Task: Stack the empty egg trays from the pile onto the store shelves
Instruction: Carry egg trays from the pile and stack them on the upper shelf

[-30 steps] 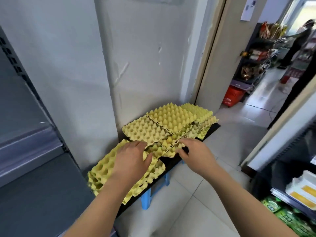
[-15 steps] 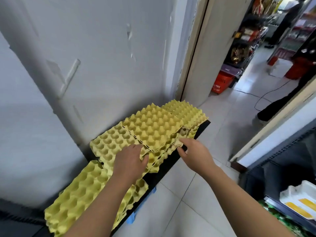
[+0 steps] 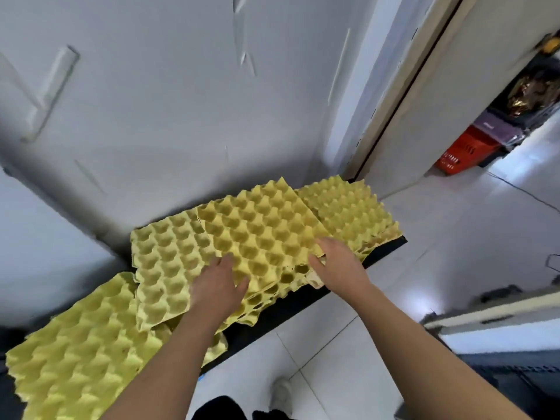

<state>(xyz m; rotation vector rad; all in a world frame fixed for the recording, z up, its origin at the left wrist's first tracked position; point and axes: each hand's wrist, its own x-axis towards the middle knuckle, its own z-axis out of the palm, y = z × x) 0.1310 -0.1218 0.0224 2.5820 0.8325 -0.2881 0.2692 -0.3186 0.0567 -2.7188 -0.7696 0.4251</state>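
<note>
**Evidently freeing the top tray from the pile**

Squarely in the middle of the pile [image 3: 272, 294] lies the top tray [image 3: 260, 234], cups upward, overlapping the left stack [image 3: 163, 262] and the right stack [image 3: 348, 213]. The right hand [image 3: 339, 265] pinches its near right corner, fingers on top and thumb tucked at the edge, probably to peel the tray off the ones nested beneath. The left hand [image 3: 218, 286] lies across the near left edge with its thumb spread. Whether its fingers hook under the rim cannot be told. A hold at both sides would keep the thin tray level as it lifts. A near stack [image 3: 75, 353] sits cones upward at the lower left. All rest on a black board [image 3: 306, 301] set against the wall [image 3: 181, 116], which keeps them off the floor. Well apart, past the doorway, stands a red basket [image 3: 463, 153].
</note>
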